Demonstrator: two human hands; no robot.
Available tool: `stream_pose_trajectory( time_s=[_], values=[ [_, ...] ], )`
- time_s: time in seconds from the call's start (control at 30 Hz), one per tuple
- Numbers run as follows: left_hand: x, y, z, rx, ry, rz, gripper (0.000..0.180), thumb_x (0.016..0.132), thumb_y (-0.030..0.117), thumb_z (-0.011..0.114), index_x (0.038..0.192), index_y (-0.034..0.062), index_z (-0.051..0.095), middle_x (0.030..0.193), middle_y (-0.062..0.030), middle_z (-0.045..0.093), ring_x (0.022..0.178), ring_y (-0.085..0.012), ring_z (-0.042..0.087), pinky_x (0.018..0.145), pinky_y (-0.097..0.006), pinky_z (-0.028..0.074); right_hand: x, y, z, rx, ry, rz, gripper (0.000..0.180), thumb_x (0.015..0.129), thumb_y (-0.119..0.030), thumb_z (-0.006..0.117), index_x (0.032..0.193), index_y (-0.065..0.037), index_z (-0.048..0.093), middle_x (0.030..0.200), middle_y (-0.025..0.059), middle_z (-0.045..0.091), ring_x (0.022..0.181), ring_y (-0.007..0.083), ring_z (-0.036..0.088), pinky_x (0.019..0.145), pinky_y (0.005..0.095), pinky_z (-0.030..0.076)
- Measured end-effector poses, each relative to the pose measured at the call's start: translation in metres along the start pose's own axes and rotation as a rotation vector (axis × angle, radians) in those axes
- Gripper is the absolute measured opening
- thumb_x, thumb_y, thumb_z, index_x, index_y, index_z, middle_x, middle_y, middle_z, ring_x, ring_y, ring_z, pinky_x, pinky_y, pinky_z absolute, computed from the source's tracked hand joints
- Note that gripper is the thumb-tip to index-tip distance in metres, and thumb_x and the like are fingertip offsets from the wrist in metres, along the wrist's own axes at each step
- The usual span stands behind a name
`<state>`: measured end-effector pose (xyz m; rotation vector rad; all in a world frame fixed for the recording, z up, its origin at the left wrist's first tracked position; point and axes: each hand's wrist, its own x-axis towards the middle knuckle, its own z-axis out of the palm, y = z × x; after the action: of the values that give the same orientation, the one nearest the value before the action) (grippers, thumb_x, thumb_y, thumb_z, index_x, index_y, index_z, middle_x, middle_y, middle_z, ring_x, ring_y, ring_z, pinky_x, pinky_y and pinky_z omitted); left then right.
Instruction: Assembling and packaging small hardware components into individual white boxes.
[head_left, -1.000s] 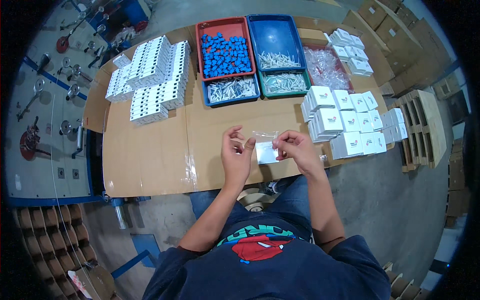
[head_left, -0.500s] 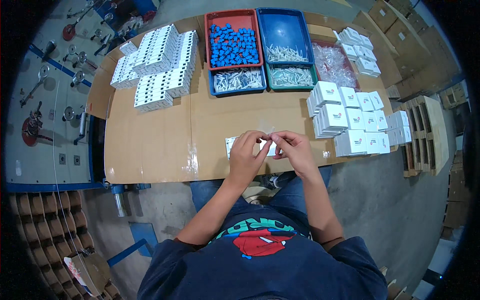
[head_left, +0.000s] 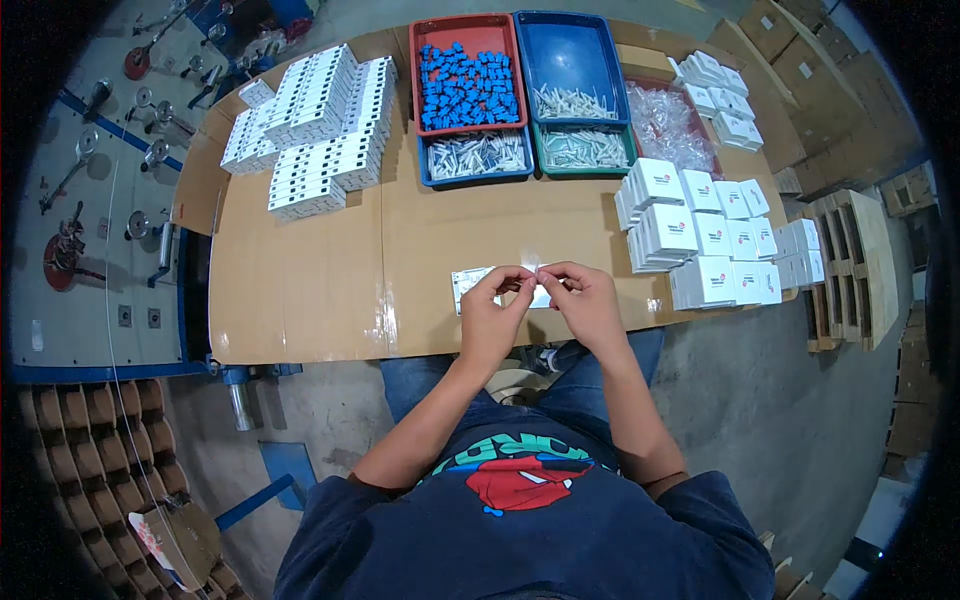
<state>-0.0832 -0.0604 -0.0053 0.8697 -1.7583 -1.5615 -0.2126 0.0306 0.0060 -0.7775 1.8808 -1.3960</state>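
Observation:
Close together over the near middle of the cardboard-covered table, my left hand [head_left: 494, 310] and my right hand [head_left: 588, 305] meet at the fingertips. Both pinch a small clear plastic bag [head_left: 530, 258], whose see-through film sticks up beyond the fingers. Whether anything is inside it I cannot tell. Beneath the hands lies a flat white printed piece [head_left: 466, 284], partly covered by them; a paper or a box, I cannot tell which.
Stacked white boxes [head_left: 320, 125] stand at the left, more white boxes [head_left: 712, 240] at the right. Along the back sit a red tray [head_left: 415, 75] of blue parts, a blue tray [head_left: 565, 60] and a green tray [head_left: 585, 172] of white pieces, beside clear plastic bags [head_left: 665, 125].
Both hands have come slightly closer together at the fingertips, and the clear film now stands more upright between them. The stacks and trays stay in place.

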Motion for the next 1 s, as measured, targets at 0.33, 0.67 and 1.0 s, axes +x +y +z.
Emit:
stream_pose_trajectory(
  time_s=[0.33, 0.67, 1.0],
  values=[
    [0.001, 0.000, 0.002, 0.016, 0.112, -0.006, 0.010, 0.093, 0.004, 0.069, 0.100, -0.0027, 0.067, 0.088, -0.0057, 0.071, 0.083, -0.0113, 0.067, 0.079, -0.027, 0.054, -0.003, -0.016, 0.010, -0.210, 0.120, -0.064, 0.011, 0.093, -0.008, 0.070, 0.096, 0.002, 0.074, 0.073, 0.0021, 0.068, 0.061, 0.0033, 0.056, 0.052, 0.0221, 0.043],
    [-0.002, 0.000, 0.000, 0.003, 0.162, 0.026, 0.009, 0.089, 0.004, 0.072, 0.093, -0.0005, 0.065, 0.086, -0.0053, 0.069, 0.078, -0.0110, 0.063, 0.073, -0.027, 0.052, -0.004, -0.010, 0.011, -0.316, 0.076, -0.499, 0.016, 0.091, 0.005, 0.064, 0.103, 0.002, 0.075, 0.090, 0.0061, 0.070, 0.071, 0.0070, 0.061, 0.058, 0.0238, 0.047],
    [0.009, 0.010, -0.017, 0.389, 0.033, 0.469, 0.013, 0.077, 0.009, 0.075, 0.084, 0.0056, 0.064, 0.081, -0.0066, 0.064, 0.082, -0.0265, 0.057, 0.076, -0.040, 0.044, -0.006, -0.023, 0.007, -0.295, 0.061, -0.201, 0.018, 0.087, -0.005, 0.071, 0.104, -0.002, 0.078, 0.088, 0.0119, 0.075, 0.069, 0.0228, 0.070, 0.061, 0.0313, 0.054]
  ],
)
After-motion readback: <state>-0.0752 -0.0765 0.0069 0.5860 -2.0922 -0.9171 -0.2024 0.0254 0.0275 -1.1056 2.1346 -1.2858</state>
